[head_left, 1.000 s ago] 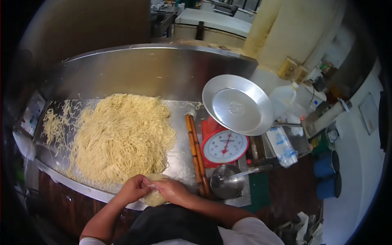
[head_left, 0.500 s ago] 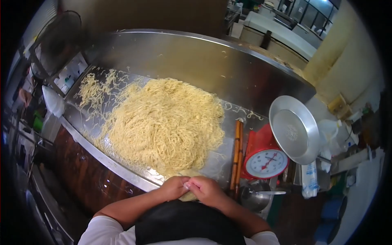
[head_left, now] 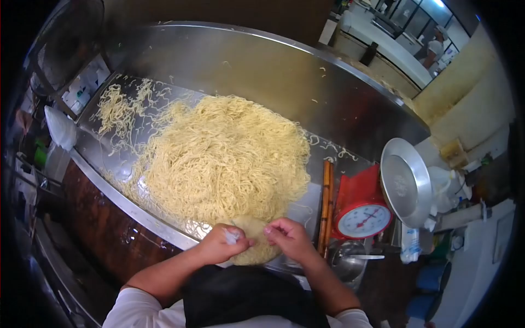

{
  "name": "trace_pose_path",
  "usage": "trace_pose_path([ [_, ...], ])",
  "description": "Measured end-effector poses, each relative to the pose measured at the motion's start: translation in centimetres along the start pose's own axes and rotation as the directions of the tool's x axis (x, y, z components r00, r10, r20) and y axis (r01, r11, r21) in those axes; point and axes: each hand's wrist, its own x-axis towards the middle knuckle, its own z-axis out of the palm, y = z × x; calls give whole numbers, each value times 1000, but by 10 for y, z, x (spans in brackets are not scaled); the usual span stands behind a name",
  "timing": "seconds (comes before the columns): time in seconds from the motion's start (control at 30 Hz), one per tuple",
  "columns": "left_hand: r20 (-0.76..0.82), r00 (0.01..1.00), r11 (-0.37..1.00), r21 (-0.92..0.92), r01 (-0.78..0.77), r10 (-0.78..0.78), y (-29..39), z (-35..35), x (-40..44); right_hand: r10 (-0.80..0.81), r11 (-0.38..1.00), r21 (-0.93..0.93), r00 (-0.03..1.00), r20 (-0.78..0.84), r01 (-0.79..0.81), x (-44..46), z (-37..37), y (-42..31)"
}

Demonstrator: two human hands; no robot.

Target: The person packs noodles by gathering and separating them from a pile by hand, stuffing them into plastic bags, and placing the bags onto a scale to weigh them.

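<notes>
The steel table stretched ahead of both hands, its noodle heap just beyond them. The red scale stood to the right hand's right. The bag of noodles sat between the two hands. The left hand clenched crumpled white plastic; the right hand curled its fingers beside the bag, its grip unclear.

A metal table holds a big noodle pile, two brown sticks, a red scale and a pot.
</notes>
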Motion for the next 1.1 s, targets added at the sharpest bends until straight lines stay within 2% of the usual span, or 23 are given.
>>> trace_pose_path([
  [0.1,-17,999,999,-18,33,-33,10,-22,-7,21,998,57,999,-41,-19,8,9,-3],
  [0.2,-48,998,998,-63,32,-36,10,-46,-11,40,999,34,998,-44,-39,15,24,-4],
  [0.43,-114,990,997,-14,-82,80,7,-87,-31,16,1000,3,996,-92,-16,25,62,3],
  [0.53,-211,972,995,29,-97,101,6,-96,-50,21,1000,5,999,-30,-20,29,72,7],
  [0.67,-425,899,994,39,-102,109,2,-93,-92,17,1000,16,994,107,-19,33,85,11],
  [0.73,-560,820,992,25,-124,116,-4,-84,-116,5,1000,8,977,211,-7,35,89,16],
  [0.77,-631,772,995,18,-94,84,-6,-77,-131,0,1000,11,963,270,-3,36,90,21],
  [0.83,-751,659,989,-58,-134,45,-13,-59,-161,17,1000,2,925,378,-19,32,91,27],
  [0.93,-923,385,990,-42,-136,14,-24,-34,-206,89,996,-21,870,485,-90,27,95,37],
  [1.03,-987,159,975,-61,-214,-27,-35,-7,-255,201,979,-77,829,522,-188,21,106,52],
  [1.1,-999,6,965,-43,-260,-43,-55,11,-286,250,968,-171,788,563,-185,14,122,52],
])
